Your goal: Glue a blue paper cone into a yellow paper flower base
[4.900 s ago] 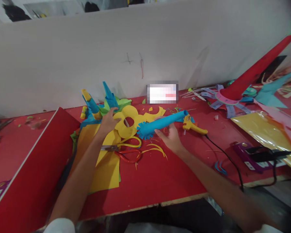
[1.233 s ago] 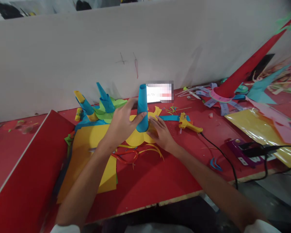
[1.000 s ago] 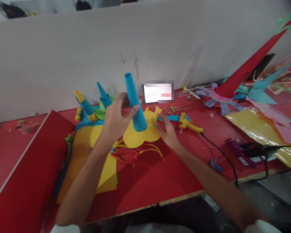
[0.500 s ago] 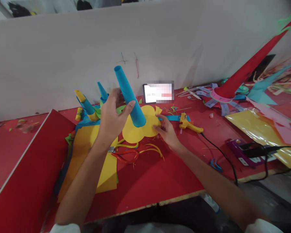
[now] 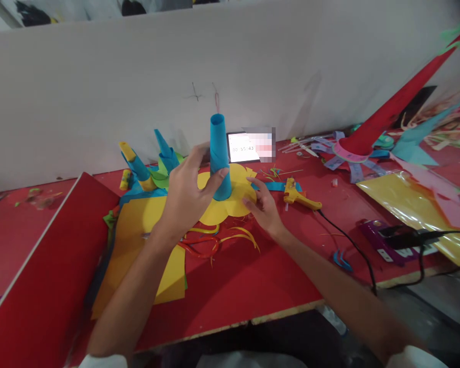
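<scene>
A blue paper cone [image 5: 219, 148], cut off at its narrow top, stands nearly upright on a yellow flower-shaped paper [image 5: 239, 191]. My left hand [image 5: 193, 186] is closed round the cone's left side, thumb in front and fingers partly hidden behind. At the flower's right edge, my right hand [image 5: 266, 207] pinches the paper between thumb and fingers. Just in front lie scissors with red and yellow handles [image 5: 201, 250], partly covered by my left wrist. Yellow paper sheets [image 5: 138, 260] lie under my left forearm.
A yellow glue gun [image 5: 301, 195] with a black cord lies right of my right hand. Behind stand a phone [image 5: 245, 148] with a timer and small blue paper cones [image 5: 166, 151]. A red board [image 5: 57, 266] rises at left; a tall red cone [image 5: 402, 102] leans at right.
My left hand has moved right and tipped the blue cone from a leftward lean to nearly upright on the flower. The right hand stays at the flower's edge.
</scene>
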`<state>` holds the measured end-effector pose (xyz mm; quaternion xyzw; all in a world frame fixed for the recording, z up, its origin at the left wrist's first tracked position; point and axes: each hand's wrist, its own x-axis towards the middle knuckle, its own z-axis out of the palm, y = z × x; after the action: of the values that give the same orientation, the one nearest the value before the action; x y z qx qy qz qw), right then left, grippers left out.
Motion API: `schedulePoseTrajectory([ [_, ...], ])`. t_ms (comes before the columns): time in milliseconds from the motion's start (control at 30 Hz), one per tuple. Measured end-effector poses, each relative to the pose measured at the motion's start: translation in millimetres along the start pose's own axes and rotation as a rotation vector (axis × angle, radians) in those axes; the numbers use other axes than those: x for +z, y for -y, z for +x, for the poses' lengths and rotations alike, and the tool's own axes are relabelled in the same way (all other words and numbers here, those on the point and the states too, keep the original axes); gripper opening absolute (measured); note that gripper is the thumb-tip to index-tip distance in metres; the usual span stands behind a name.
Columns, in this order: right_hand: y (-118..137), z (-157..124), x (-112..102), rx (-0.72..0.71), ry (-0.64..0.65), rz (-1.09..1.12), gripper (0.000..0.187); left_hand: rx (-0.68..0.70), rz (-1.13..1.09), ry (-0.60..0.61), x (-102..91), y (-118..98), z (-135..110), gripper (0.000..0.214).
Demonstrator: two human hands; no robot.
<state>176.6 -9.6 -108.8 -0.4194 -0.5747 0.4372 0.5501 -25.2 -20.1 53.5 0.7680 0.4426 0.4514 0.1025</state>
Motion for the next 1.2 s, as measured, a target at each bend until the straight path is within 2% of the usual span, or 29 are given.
schedulePoseTrajectory([
  [133,7,0,-3,-0.079,0.000,-0.128,0.046,0.009,-0.019,0.011,0.1,-2,0,0.034],
  [267,13,0,-2,-0.152,0.013,-0.138,0.031,0.016,-0.039,0.031,0.2,-4,-1,0.032],
  [700,13,0,3,-0.112,0.016,-0.117,0.025,-0.001,-0.066,0.034,-0.2,-6,-3,0.033],
  [1000,7,2,1,-0.159,0.041,-0.166,0.027,0.054,-0.063,-0.032,0.4,-1,-2,0.037],
  [1200,-3,5,-3,-0.260,-0.075,-0.323,0.049,0.102,0.025,-0.006,1.3,0,-2,0.031],
])
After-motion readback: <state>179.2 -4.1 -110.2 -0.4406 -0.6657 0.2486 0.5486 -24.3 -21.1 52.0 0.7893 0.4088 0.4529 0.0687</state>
